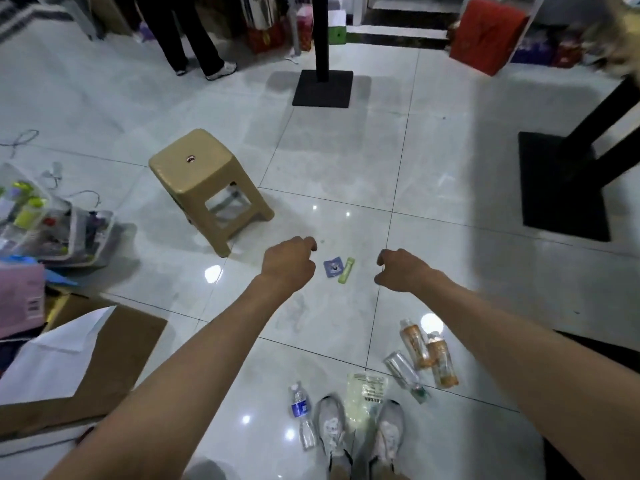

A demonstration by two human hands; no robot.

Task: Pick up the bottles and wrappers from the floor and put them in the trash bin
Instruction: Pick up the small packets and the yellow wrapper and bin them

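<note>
On the white tile floor lie a small blue wrapper [333, 267] and a green wrapper [346, 270], between my two outstretched hands. My left hand [289, 260] hangs just left of them, fingers loosely curled, holding nothing. My right hand [401, 270] hangs to their right, also loosely curled and holding nothing. Near my shoes lie a blue-labelled water bottle [301, 412], a clear plastic bag [363, 393], a clear bottle [405, 374] and two orange-labelled bottles [414, 342] [441, 363]. No trash bin is in view.
A tan plastic stool [204, 183] stands left of centre. Black stand bases sit at the back [323, 88] and right [561, 188]. Flat cardboard [114, 358] and trays of clutter [52, 226] fill the left side. A person's legs [194, 36] stand far back.
</note>
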